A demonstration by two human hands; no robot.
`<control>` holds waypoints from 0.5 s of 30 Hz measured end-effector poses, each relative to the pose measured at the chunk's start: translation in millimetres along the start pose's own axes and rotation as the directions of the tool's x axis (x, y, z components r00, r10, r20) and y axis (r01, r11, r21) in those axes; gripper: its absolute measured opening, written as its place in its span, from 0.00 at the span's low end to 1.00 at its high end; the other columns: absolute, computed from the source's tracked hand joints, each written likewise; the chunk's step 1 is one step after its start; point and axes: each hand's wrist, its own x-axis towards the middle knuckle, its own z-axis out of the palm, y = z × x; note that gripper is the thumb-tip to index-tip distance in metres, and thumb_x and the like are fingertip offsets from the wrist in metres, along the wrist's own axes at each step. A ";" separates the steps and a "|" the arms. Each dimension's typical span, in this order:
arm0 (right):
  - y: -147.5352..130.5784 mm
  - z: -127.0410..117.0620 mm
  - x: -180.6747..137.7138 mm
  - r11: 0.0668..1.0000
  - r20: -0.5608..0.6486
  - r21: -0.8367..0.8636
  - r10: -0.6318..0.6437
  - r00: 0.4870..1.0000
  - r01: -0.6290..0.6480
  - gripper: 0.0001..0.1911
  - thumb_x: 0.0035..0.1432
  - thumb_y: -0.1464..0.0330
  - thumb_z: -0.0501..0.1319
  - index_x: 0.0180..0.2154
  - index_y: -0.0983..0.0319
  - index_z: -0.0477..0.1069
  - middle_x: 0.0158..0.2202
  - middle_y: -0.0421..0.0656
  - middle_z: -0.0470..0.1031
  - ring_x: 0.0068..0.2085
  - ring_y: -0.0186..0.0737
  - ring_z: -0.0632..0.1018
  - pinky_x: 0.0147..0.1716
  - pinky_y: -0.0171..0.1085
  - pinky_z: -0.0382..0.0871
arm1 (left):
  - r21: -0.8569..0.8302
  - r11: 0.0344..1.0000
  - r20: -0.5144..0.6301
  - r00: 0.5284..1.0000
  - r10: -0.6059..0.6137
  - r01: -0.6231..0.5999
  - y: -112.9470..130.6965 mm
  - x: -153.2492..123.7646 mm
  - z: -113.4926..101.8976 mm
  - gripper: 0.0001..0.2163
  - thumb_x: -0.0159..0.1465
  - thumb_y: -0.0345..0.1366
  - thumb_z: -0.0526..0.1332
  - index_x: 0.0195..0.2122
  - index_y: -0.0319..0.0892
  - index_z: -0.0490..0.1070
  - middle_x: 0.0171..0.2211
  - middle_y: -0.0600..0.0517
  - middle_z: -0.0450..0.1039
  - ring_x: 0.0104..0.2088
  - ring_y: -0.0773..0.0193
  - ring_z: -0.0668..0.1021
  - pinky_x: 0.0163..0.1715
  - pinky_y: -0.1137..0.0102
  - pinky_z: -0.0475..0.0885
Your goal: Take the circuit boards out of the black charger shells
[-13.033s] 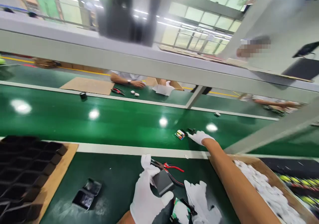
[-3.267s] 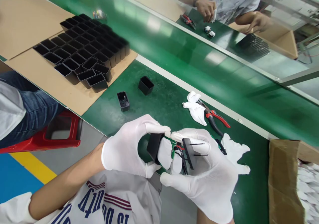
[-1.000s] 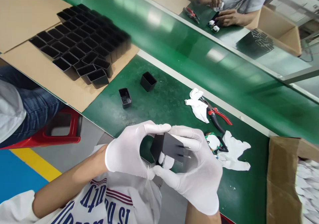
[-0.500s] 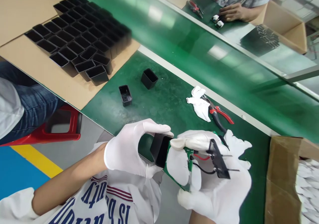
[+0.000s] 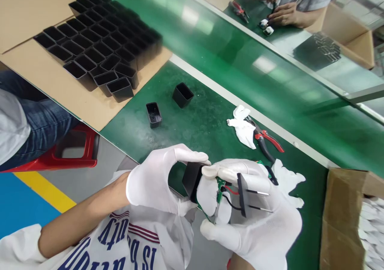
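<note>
My left hand (image 5: 160,178), in a white glove, is closed around a black plastic case (image 5: 192,180) with its mouth facing right. Between the fingers of my gloved right hand (image 5: 252,210) is a green circuit board (image 5: 221,184) with white pads over it. The board's left end sits at the mouth of the case, partly inside. Red and black wires run from it to a black plug cover (image 5: 243,195) with two metal pins, seen nearly edge-on by my right fingers. The far side of the board is hidden.
Two black cases (image 5: 183,95) stand on the green table (image 5: 132,130), and many more (image 5: 90,50) are on cardboard at left. Pliers (image 5: 264,138) lie beside white pieces (image 5: 243,128). A carton (image 5: 339,218) is at right. Across the bench, a person's hands (image 5: 282,14) work.
My right hand has moved left, and the circuit board has gone further into the case. The plug cover has turned edge-on and shifted left. My left hand stays nearly still.
</note>
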 end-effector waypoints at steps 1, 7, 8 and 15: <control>0.6 -0.2 -0.2 1.000 0.008 0.002 0.004 1.000 -0.004 0.34 0.45 0.71 0.85 0.54 0.55 0.81 0.45 0.41 0.85 0.48 0.47 0.84 0.45 0.43 0.84 | -0.006 1.000 0.005 1.000 -0.004 0.004 -0.2 0.0 -0.6 0.34 0.56 0.40 0.77 0.64 0.50 0.72 0.52 0.46 0.83 0.47 0.51 0.87 0.49 0.57 0.84; 3.7 -2.7 -3.3 0.999 0.027 -0.028 0.027 0.999 -0.026 0.35 0.45 0.66 0.87 0.54 0.55 0.81 0.46 0.42 0.85 0.49 0.48 0.84 0.46 0.44 0.84 | -0.001 1.000 0.037 0.999 -0.017 0.017 -1.0 0.6 -4.2 0.35 0.55 0.43 0.79 0.64 0.51 0.72 0.52 0.46 0.82 0.47 0.49 0.87 0.49 0.54 0.85; 4.1 -2.6 -3.7 0.999 0.025 -0.041 0.030 0.999 -0.029 0.35 0.45 0.66 0.87 0.54 0.55 0.81 0.46 0.43 0.85 0.48 0.49 0.84 0.45 0.44 0.84 | -0.005 1.000 0.035 0.999 -0.014 0.014 -1.3 0.6 -4.5 0.35 0.55 0.43 0.79 0.64 0.51 0.73 0.52 0.46 0.82 0.47 0.49 0.87 0.49 0.54 0.85; 3.4 0.2 -2.0 0.991 0.018 -0.128 0.031 0.999 -0.029 0.34 0.43 0.65 0.87 0.52 0.55 0.81 0.44 0.43 0.84 0.47 0.50 0.85 0.41 0.44 0.85 | 0.002 1.000 0.023 1.000 -0.016 0.016 -1.5 -0.8 -5.1 0.38 0.53 0.43 0.81 0.64 0.48 0.72 0.51 0.45 0.83 0.47 0.49 0.88 0.49 0.56 0.85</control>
